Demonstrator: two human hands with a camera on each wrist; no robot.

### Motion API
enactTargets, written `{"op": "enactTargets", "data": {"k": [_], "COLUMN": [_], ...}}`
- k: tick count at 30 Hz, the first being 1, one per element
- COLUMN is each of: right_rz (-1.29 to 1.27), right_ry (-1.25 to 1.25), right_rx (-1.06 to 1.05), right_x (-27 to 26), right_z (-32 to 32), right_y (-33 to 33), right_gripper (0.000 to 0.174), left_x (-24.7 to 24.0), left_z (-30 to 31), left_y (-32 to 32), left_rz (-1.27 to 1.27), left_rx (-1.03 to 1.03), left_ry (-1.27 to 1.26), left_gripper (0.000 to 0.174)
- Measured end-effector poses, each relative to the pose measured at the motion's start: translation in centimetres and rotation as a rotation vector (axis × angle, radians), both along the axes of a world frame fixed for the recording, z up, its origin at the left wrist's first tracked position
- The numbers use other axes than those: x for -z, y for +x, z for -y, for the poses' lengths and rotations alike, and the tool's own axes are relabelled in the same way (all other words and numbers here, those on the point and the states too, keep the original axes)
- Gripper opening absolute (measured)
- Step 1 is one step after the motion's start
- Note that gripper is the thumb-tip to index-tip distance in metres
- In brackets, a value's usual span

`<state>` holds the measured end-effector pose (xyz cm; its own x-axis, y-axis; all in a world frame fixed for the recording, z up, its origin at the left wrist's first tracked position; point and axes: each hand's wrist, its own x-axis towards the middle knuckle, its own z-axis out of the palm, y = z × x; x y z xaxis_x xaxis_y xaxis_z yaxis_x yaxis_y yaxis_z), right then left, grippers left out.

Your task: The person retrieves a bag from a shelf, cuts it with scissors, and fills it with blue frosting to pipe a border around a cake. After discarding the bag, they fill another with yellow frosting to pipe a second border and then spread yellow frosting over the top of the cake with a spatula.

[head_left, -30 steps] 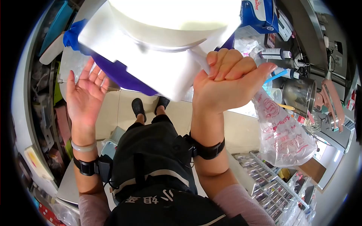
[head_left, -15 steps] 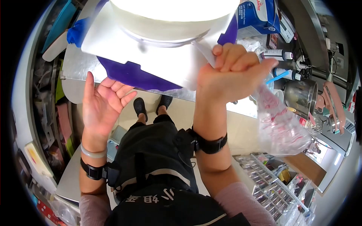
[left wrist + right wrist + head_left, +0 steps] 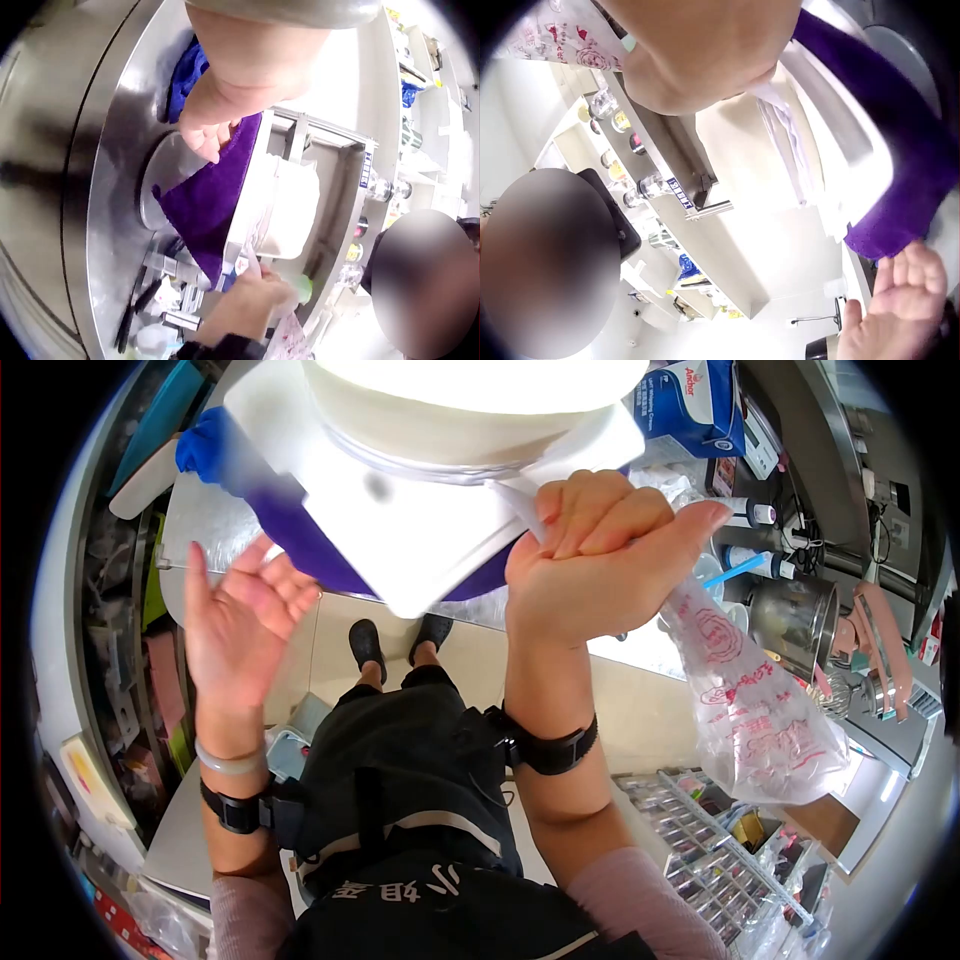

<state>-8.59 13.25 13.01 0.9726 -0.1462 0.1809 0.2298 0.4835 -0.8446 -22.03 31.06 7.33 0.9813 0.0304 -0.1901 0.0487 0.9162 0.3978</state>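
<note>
A white round cake (image 3: 450,440) stands on a white square board (image 3: 390,540), with purple cloth (image 3: 310,555) under it. My right hand (image 3: 610,560) is curled round the neck of a clear piping bag (image 3: 755,705) printed in red. The narrow end points at the cake's lower side, where a pale lilac line (image 3: 784,139) runs round the base. Palm up, my left hand (image 3: 240,625) has its fingers loosely extended beside the cloth and holds nothing. In the left wrist view its fingertips overlap the cloth edge (image 3: 210,195); whether they touch is unclear.
A blue carton (image 3: 690,405), bottles (image 3: 755,563) and a steel mixer bowl (image 3: 795,622) stand at the right. Blue cloth (image 3: 203,448) lies at the upper left. A wire rack (image 3: 700,840) is at the lower right, with shelves along the left.
The board has turned, its near corner shifting left over the purple cloth. My left hand has moved left from its place half a second ago. My right hand still grips the bag near the cake's base.
</note>
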Motion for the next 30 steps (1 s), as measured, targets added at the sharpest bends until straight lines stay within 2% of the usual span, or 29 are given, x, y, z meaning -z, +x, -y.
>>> {"op": "enactTargets", "data": {"k": [1,5,6,9,10,18,22,24,25,27,30], "right_rz": [-0.001,-0.008,-0.005,-0.006,-0.005,-0.062,-0.030,0.047,0.048,-0.088,-0.106], "right_ry": [-0.003,-0.066,-0.080,-0.099,-0.100,-0.147,-0.123,0.058,0.061,0.278,0.308], "right_rx": [0.001,0.032,0.034,0.040,0.039,0.114,0.070,-0.045,-0.047,0.069,-0.013], "right_x": [-0.1,-0.1,-0.1,-0.1,-0.2,-0.5,0.6,0.5,0.1,-1.1,-0.5], "right_z": [0.2,0.9,1.0,1.2,1.2,1.3,2.2,2.6,2.6,2.7,2.4], "right_y": [0.2,1.1,1.2,1.7,1.7,2.2,2.5,2.3,2.1,1.0,-0.1], "right_gripper": [0.061,0.062,0.062,0.063,0.063,0.065,0.064,0.063,0.063,0.064,0.067], "left_x": [0.1,-0.2,0.5,1.5,1.2,0.4,-0.1,-0.1,-0.1,-0.5,-0.8], "left_z": [-0.8,-2.3,-2.9,-2.5,-1.9,0.9,1.6,1.5,1.4,1.8,2.6], "left_y": [0.1,0.4,0.3,-0.3,-0.3,-0.5,-0.7,-0.7,-0.7,-0.6,-0.7], "left_rz": [0.029,-0.245,-0.012,-0.055,-0.156,-0.090,-0.063,-0.086,-0.085,-0.119,-0.137], "left_rx": [-0.035,-0.260,-0.115,-0.119,-0.168,-0.062,-0.042,-0.052,-0.055,-0.054,-0.049], "left_ry": [0.043,0.153,0.047,0.098,0.104,0.042,0.060,0.046,0.048,0.042,0.024], "left_gripper": [0.066,0.063,0.061,0.061,0.061,0.061,0.060,0.061,0.061,0.061,0.062]}}
